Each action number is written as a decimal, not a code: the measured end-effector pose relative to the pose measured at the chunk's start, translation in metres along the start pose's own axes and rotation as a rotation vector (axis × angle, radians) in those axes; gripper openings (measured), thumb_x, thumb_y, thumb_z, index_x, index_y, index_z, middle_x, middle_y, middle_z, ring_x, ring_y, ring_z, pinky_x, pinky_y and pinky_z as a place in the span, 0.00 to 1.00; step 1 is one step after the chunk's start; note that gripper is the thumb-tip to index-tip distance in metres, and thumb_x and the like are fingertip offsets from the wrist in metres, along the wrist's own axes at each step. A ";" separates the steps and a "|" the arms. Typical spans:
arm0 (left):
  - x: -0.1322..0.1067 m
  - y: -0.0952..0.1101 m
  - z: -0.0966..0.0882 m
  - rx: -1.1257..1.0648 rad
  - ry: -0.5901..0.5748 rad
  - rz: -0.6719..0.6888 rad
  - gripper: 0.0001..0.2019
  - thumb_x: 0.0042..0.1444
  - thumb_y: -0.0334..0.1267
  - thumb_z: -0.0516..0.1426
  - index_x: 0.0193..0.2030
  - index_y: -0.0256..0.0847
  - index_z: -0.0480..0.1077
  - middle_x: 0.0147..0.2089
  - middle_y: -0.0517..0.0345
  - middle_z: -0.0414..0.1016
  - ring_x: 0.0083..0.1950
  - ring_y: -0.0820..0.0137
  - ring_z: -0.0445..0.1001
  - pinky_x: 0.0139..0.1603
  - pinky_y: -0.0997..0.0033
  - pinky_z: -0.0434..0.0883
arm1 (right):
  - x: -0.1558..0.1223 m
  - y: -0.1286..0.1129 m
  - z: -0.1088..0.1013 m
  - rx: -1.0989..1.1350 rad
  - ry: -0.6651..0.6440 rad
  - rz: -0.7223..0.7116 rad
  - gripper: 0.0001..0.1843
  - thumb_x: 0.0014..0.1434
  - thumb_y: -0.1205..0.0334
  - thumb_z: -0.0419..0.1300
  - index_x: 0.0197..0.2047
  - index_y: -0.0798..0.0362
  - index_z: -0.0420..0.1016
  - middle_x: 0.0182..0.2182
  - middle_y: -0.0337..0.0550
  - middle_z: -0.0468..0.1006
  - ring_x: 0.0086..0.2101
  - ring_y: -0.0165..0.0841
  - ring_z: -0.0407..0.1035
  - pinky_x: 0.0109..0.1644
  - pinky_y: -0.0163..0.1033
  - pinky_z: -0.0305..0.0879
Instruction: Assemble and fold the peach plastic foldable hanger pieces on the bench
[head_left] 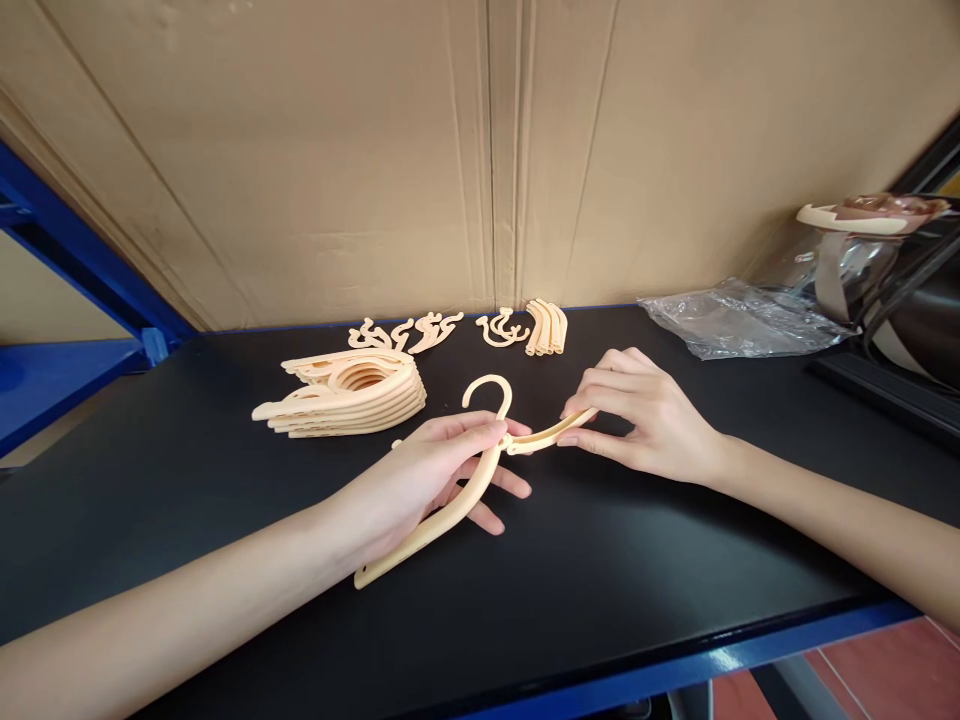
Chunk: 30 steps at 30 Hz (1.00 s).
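Note:
My left hand (431,475) is closed around one arm of a cream plastic folding hanger (457,505), near its hook (491,392). The long arm runs down toward the table's front edge. My right hand (649,415) pinches the hanger's other arm (544,437), which points right from the hinge. Both hands hold the hanger just above the black table (600,560).
A stack of folded cream hangers (352,393) lies behind my left hand. Loose hooks (405,333) and a small bundle of curved arms (546,326) lie near the cardboard back wall. Crumpled clear plastic (739,318) and more parts (874,213) sit at the right. The table has a blue edge.

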<state>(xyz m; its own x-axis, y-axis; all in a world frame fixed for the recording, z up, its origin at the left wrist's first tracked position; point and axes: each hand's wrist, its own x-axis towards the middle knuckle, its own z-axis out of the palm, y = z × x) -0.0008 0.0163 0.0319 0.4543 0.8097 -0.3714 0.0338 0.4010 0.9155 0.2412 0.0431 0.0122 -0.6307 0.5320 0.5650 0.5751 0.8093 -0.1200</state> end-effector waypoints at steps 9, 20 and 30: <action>-0.006 0.003 0.006 0.113 0.042 0.057 0.10 0.63 0.40 0.56 0.39 0.36 0.74 0.34 0.54 0.75 0.37 0.67 0.78 0.27 0.76 0.78 | -0.001 -0.005 -0.004 0.025 -0.017 -0.030 0.12 0.61 0.54 0.62 0.34 0.53 0.77 0.25 0.38 0.73 0.29 0.31 0.59 0.37 0.40 0.53; -0.004 0.000 0.008 0.116 0.054 0.018 0.12 0.65 0.38 0.53 0.42 0.33 0.75 0.33 0.51 0.78 0.25 0.71 0.77 0.21 0.79 0.73 | 0.000 -0.007 -0.011 0.148 -0.169 -0.025 0.15 0.65 0.54 0.57 0.33 0.53 0.78 0.23 0.38 0.73 0.25 0.28 0.57 0.32 0.36 0.54; -0.001 -0.003 0.008 0.184 0.051 0.010 0.14 0.64 0.37 0.50 0.45 0.30 0.73 0.30 0.45 0.79 0.19 0.71 0.73 0.13 0.81 0.65 | 0.002 -0.011 -0.012 0.248 -0.335 0.207 0.19 0.63 0.48 0.57 0.29 0.53 0.76 0.22 0.37 0.72 0.27 0.27 0.60 0.30 0.33 0.55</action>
<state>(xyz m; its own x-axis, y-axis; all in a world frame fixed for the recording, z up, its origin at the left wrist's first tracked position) 0.0056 0.0113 0.0304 0.4103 0.8358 -0.3649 0.1938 0.3110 0.9304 0.2399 0.0324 0.0249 -0.6731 0.7065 0.2187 0.5901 0.6913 -0.4170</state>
